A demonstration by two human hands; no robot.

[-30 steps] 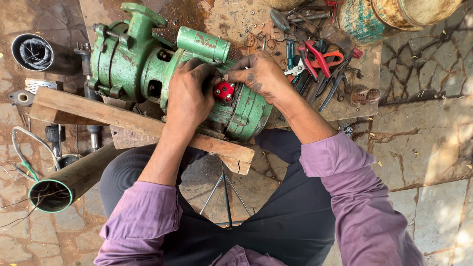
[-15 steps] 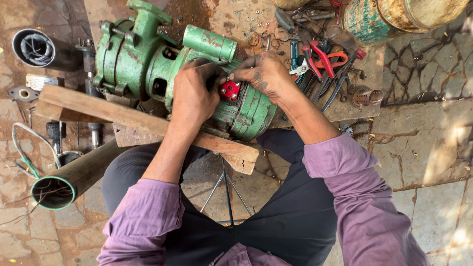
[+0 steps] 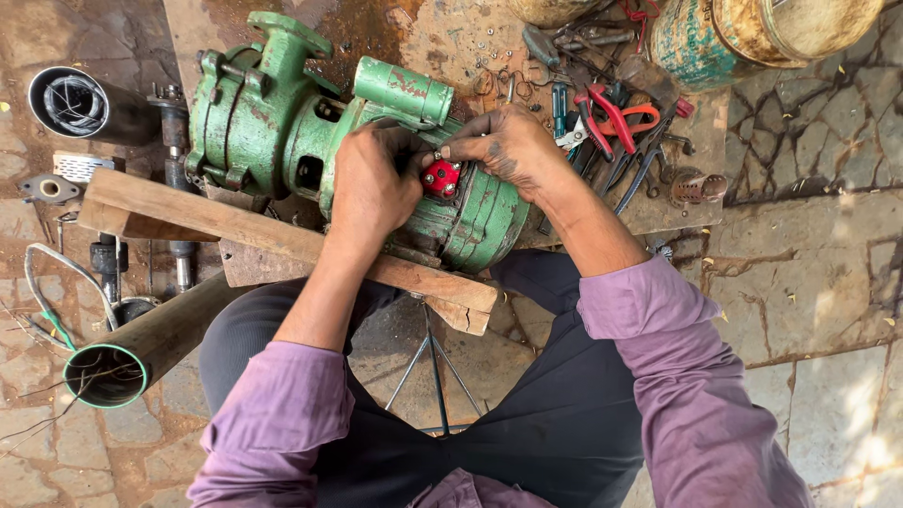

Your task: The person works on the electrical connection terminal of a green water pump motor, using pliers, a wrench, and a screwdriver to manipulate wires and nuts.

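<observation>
1. Change since a second ago: barely any. Both hands sit in the same spot on the green pump motor (image 3: 376,150); the right hand's fingers have crept a little closer over the red terminal block (image 3: 441,177). The view shifted slightly, the motor did not.
2. My read: fine finger work at the terminals is ongoing and nothing has come off or gone on.
3. Left hand (image 3: 372,183): curled over the motor body just left of the red block, fingertips at its edge. Whether it pinches anything, I cannot tell.
4. Right hand (image 3: 503,146): fingers drawn together, tips on the top of the red block. A pinched small part is possible but hidden, so cannot tell.
5. Location: motor at upper centre of the frame, resting across a wooden plank (image 3: 282,240).
6. Orientation: long axis runs upper left to lower right. Pump flange end points to the upper left, ribbed motor end cover to the lower right.
7. Nearby: red-handled pliers (image 3: 611,113) upper right, pipe (image 3: 141,343) lower left.
</observation>
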